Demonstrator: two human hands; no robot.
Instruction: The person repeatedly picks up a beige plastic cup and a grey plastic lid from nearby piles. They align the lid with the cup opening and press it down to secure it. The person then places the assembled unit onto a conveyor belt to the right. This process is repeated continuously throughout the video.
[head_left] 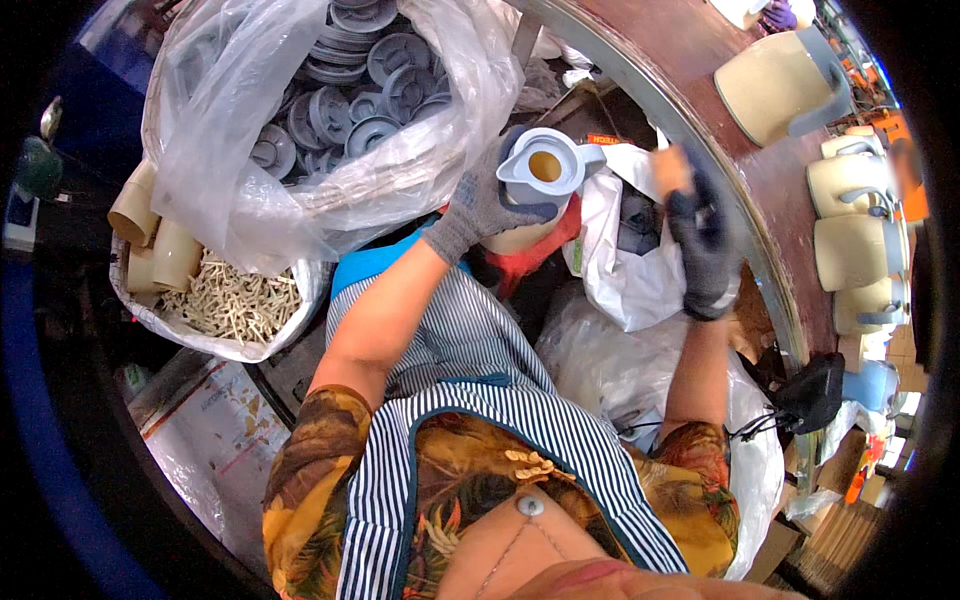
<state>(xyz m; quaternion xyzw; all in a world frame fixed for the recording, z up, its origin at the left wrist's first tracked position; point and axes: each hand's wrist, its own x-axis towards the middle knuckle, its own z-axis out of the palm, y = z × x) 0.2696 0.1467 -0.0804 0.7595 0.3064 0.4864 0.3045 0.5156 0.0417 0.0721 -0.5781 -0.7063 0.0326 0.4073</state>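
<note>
My left hand [478, 205], in a grey knit glove, is closed around a jug [548, 190] with a blue-grey spouted collar and a cream body. The jug stands roughly upright above my lap, its round opening facing up and its handle to the right. Something red [545, 250] shows beneath it. To the right, my right hand [705, 235] wears a dark glove and is smeared by motion. A tan patch at its far end may be bare fingers; I cannot make out a grip. Beside it is a white bag [635, 285] with dark grey parts inside.
A large plastic-lined sack [330, 205] of round grey lids lies far left. Below it, a white sack [245, 350] holds small beige pieces and cream cylinders. The curved brown table [690, 50] on the right bears several cream jugs [775, 85] with blue-grey handles.
</note>
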